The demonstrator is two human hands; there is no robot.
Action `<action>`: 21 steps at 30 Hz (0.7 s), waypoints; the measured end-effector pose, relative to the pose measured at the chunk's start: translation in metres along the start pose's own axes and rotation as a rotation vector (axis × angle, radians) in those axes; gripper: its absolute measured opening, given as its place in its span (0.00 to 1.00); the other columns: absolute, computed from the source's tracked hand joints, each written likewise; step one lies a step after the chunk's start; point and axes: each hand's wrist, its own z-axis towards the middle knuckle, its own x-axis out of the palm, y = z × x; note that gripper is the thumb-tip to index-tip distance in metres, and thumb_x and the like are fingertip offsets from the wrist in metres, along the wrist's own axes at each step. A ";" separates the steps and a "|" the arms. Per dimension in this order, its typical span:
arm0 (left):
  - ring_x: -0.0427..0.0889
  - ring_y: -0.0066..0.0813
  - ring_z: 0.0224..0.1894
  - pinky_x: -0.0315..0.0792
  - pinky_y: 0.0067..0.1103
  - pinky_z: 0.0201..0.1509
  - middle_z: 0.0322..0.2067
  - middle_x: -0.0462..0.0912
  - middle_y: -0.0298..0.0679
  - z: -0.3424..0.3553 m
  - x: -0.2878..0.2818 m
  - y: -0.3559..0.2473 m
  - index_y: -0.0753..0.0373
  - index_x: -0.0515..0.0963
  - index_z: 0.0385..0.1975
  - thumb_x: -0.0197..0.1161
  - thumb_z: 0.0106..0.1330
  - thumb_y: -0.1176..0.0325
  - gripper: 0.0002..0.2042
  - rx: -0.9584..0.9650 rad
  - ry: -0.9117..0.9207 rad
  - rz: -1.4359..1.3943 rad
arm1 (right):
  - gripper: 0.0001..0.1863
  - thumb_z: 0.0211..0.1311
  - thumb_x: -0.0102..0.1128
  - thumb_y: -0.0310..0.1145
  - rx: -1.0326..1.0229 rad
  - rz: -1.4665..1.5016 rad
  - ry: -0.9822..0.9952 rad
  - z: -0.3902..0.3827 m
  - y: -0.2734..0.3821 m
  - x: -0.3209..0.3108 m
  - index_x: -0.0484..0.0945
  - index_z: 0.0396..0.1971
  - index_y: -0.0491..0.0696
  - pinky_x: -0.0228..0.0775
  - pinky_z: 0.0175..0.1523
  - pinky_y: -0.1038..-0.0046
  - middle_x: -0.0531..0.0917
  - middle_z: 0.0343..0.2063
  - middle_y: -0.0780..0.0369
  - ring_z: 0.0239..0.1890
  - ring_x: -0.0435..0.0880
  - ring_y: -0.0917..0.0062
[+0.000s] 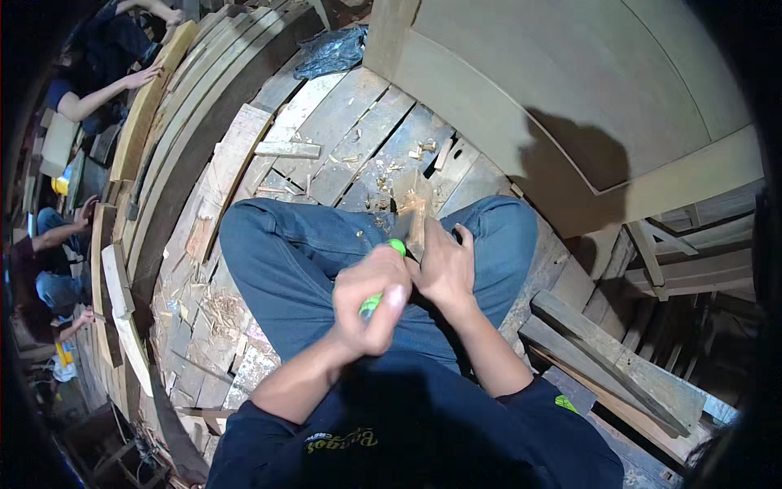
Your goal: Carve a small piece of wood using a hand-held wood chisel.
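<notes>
Seated carver shaping a small wooden block [414,204] with a green-handled chisel [383,277], seen from above. The left hand [373,300] is fisted around the green handle, which shows above and below the knuckles; the blade runs up toward the block and is mostly hidden. The right hand [444,265] is closed on the near side of the block, steadying it upright between the knees of the blue jeans [285,253]. The step in hand appears to be paring waste from the block's face; the next cut likely calls for a firm brace from the right hand, fingers kept behind the edge, and a short controlled push away from the body. The block stands on the plank floor [342,122], just beyond the knees. Count: one chisel, one block in work, two hands of the carver. Pale wood chips [423,148] lie scattered beyond the block, too many to count. A black plastic bag [330,53] lies farther beyond the block, at the foot of a large curved wooden panel [570,73]. At least two other people [106,73] work far left of the block.
</notes>
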 end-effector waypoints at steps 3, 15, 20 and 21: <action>0.72 0.36 0.21 0.67 0.31 0.35 0.18 0.74 0.41 0.005 0.002 0.010 0.69 0.72 0.18 0.54 0.61 0.73 0.10 -0.008 -0.038 0.051 | 0.35 0.47 0.73 0.39 -0.009 -0.012 -0.009 -0.003 -0.003 0.001 0.70 0.54 0.38 0.59 0.67 0.56 0.81 0.46 0.52 0.50 0.83 0.64; 0.74 0.38 0.23 0.68 0.32 0.36 0.19 0.74 0.42 0.001 0.007 -0.019 0.68 0.72 0.17 0.57 0.58 0.73 0.09 -0.022 0.023 0.041 | 0.38 0.48 0.73 0.40 -0.012 -0.054 -0.040 -0.004 -0.005 0.008 0.70 0.57 0.37 0.58 0.67 0.57 0.82 0.46 0.52 0.49 0.84 0.63; 0.74 0.40 0.22 0.69 0.32 0.36 0.18 0.73 0.42 0.006 0.002 -0.003 0.68 0.72 0.17 0.57 0.58 0.73 0.09 0.044 -0.013 -0.023 | 0.34 0.50 0.72 0.41 0.000 -0.014 -0.007 -0.001 -0.002 -0.001 0.71 0.54 0.38 0.57 0.68 0.58 0.82 0.45 0.53 0.49 0.83 0.63; 0.74 0.40 0.22 0.69 0.32 0.36 0.18 0.73 0.42 0.006 0.003 -0.007 0.68 0.72 0.17 0.57 0.58 0.73 0.09 0.047 -0.011 -0.022 | 0.34 0.50 0.72 0.41 -0.001 -0.013 -0.011 -0.002 -0.002 0.000 0.71 0.54 0.38 0.57 0.68 0.58 0.82 0.45 0.53 0.49 0.83 0.63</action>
